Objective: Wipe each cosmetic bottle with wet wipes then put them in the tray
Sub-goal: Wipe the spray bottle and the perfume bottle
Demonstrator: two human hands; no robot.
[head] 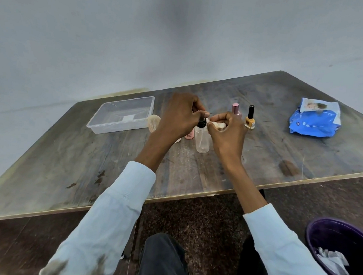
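Spray bottle (pixel 202 140): clear, black-capped, upright, its base on or just above the tabletop (pixel 272 161), between the two hands. The left hand (pixel 179 115) is clamped on its black top, fingertips pinching from above. The right hand (pixel 226 130) is closed round a crumpled wet wipe (pixel 218 125), pressed just beside the bottle's neck.

Assessment: wiping of this bottle is under way at the shoulder and cap; the body below appears not yet covered, though this is a judgement only. To do the step well, the left hand should keep the cap steady while the right draws the wipe down and around the full body, turning the bottle so no side is missed. The light plastic may tip if pressed sideways; hold it firmly.

Beyond the right hand stand a pink bottle (pixel 235 110) and a yellow nail polish bottle (pixel 250 120), upright and close together. Partly hidden behind the left hand is another pink item (pixel 189 135), unidentified. Further left of the left hand lies the clear tray (pixel 103 123), with no bottles visible inside. Far right of the right hand lies the blue wipes pack (pixel 314 121).
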